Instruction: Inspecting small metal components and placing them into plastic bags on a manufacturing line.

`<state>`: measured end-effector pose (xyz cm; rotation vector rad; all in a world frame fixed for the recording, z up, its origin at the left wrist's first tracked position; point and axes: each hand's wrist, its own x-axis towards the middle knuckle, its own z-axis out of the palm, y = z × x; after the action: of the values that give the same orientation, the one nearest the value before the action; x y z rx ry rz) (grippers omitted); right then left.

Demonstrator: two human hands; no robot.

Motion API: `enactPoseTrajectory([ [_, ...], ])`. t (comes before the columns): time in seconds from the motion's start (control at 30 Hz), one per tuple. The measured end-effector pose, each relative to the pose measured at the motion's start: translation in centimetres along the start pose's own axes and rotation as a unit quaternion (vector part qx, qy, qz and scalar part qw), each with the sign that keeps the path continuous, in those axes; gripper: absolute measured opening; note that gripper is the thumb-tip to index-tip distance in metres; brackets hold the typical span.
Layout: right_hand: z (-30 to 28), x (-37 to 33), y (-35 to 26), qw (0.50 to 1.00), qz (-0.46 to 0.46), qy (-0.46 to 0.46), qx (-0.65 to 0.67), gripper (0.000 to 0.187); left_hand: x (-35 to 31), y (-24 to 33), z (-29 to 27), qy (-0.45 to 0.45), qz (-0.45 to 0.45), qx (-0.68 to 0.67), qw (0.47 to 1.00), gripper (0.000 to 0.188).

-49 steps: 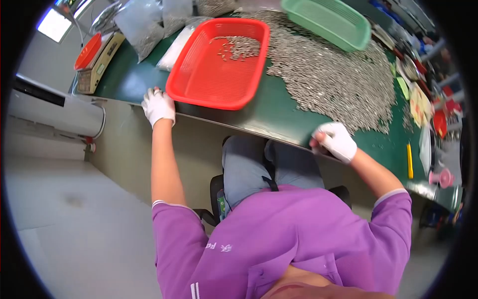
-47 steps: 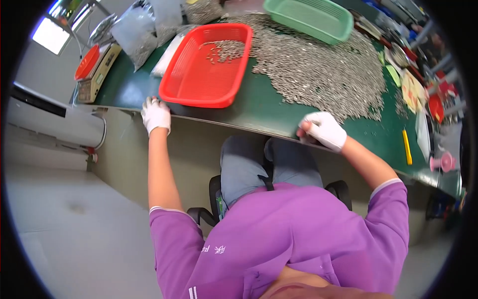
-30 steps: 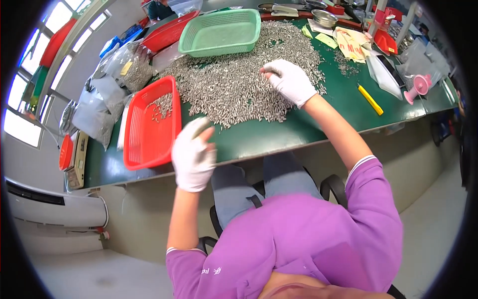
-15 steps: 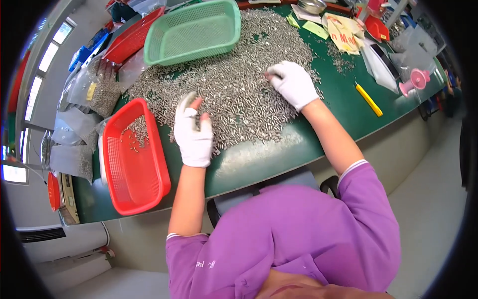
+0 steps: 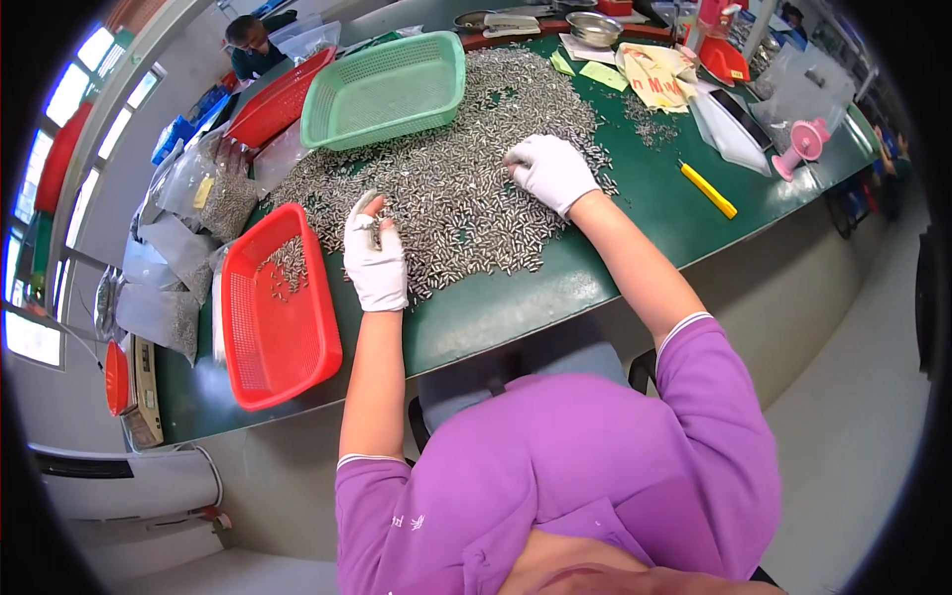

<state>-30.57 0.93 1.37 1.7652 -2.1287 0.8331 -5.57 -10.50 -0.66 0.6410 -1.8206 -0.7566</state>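
Note:
A wide spread of small silvery metal pins (image 5: 466, 213) covers much of the green table. At its left edge is my white-gloved left hand (image 5: 375, 260), fingers curled and thumb bent toward them, bare fingertips showing. A few greyish pins seem to lie between the thumb and fingers. Farther right, my right hand (image 5: 551, 173), also white-gloved, rests over the pins with its fingers bent and pressed together. Its fingertips point left and down; whatever they pinch is hidden. A red basket (image 5: 288, 342) with some pins at its far end stands left of my left hand.
A green basket (image 5: 382, 124) sits on the far part of the spread. Bags of pins (image 5: 223, 193) line the left side. At right lie a yellow cutter knife (image 5: 708, 190), a pink stand-like object (image 5: 801, 147) and a metal bowl (image 5: 593, 30). Another person (image 5: 253, 45) is at far left.
The view has tilted up a little, so the far side shows more. My left hand's thumb and fingers have drawn closer together. My right hand stays curled over the pins.

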Motion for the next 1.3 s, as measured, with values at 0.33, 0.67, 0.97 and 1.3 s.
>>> enactPoseTrajectory([
  [0.33, 3.8, 4.7, -7.3, 0.981, -0.08, -0.177, -0.031, 0.022, 1.1, -1.0, 0.4, -0.008, 0.032, 0.118, 0.992, 0.011],
  [0.67, 2.4, 2.9, -6.4, 0.98, -0.162, -0.109, 0.027, 0.011, 0.5, 1.2, 0.7, -0.089, 0.137, 0.133, 0.978, 0.016],
  [0.97, 2.3, 1.9, -4.2, 0.979, -0.027, -0.074, 0.19, 0.017, 1.2, 3.8, 0.9, -0.092, 0.044, 0.037, 0.994, 0.01],
  [1.3, 0.8, 0.7, -5.9, 0.855, 0.044, -0.111, 0.505, 0.019, 2.2, 5.3, 2.3, -0.276, -0.311, -0.276, 0.867, 0.032],
])
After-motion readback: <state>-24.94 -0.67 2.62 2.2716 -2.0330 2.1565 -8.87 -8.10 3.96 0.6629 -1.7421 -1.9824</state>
